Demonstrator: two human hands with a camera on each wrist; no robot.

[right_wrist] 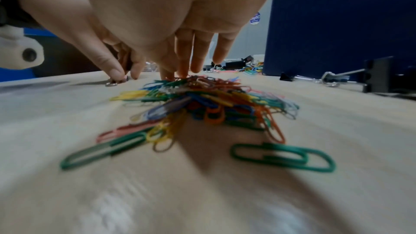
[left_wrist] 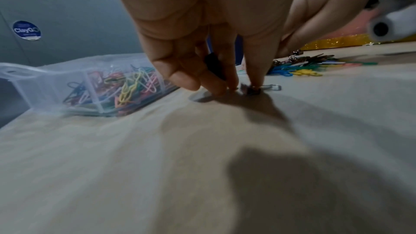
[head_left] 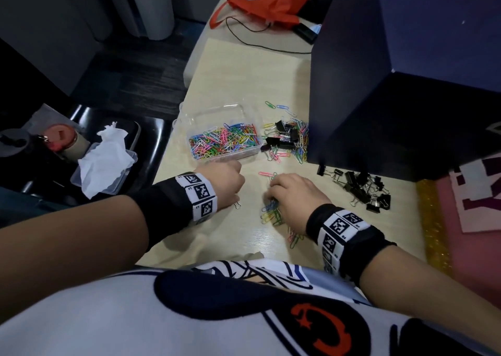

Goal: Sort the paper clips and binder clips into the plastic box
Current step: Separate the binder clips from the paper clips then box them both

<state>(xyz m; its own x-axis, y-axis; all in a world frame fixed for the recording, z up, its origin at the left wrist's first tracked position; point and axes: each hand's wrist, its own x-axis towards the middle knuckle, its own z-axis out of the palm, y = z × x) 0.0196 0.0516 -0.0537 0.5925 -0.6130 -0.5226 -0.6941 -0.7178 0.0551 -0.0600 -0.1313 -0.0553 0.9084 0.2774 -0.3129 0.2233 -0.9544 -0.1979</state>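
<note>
A clear plastic box (head_left: 244, 153) holds several coloured paper clips (head_left: 225, 140) in one compartment. Just below the box my left hand (head_left: 229, 184) rests on the table with curled fingers. In the left wrist view it holds a black binder clip (left_wrist: 213, 67) in those fingers, and its fingertips (left_wrist: 254, 79) pinch a small binder clip (left_wrist: 252, 89) lying on the table. My right hand (head_left: 292, 192) lies over a loose pile of paper clips (right_wrist: 202, 99), its straight fingers (right_wrist: 183, 60) touching the pile's far edge.
A mixed heap of paper clips and binder clips (head_left: 290, 138) lies right of the box. A separate heap of black binder clips (head_left: 363, 190) sits to the right of my right hand. A dark blue partition (head_left: 379, 97) stands behind them. The table edge (head_left: 173, 149) runs along the left.
</note>
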